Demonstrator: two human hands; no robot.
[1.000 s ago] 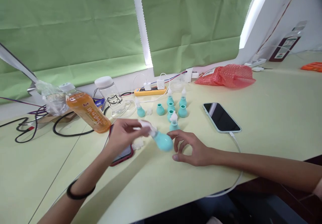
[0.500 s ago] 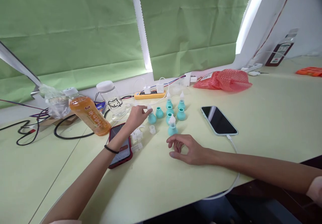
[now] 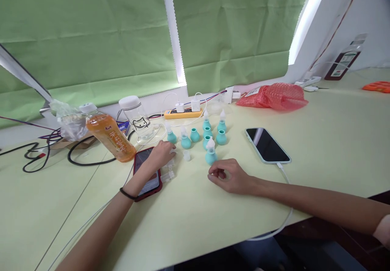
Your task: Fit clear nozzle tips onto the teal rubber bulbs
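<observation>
My left hand [image 3: 161, 154] lies over the top of a red-cased phone [image 3: 148, 175], fingers curled on a small clear plastic piece [image 3: 174, 151]. More clear pieces [image 3: 168, 172] lie just below it. Several teal rubber bulbs stand behind, some with white tips: one [image 3: 185, 141] close to my left fingers, one [image 3: 211, 155] nearest my right hand. My right hand [image 3: 232, 177] rests on the table with its fingers curled in and nothing visible in them.
An orange drink bottle [image 3: 111, 137] leans left of the red phone, beside a clear jar [image 3: 138, 118]. A phone with a charging cable [image 3: 267, 144] lies to the right. A yellow power strip [image 3: 183, 112], black cables [image 3: 79, 157] and a red mesh bag [image 3: 276, 96] line the back.
My left hand carried a teal bulb to the group, left it standing there, then drew back to the clear pieces by the red phone. My right hand's fingers curled in.
</observation>
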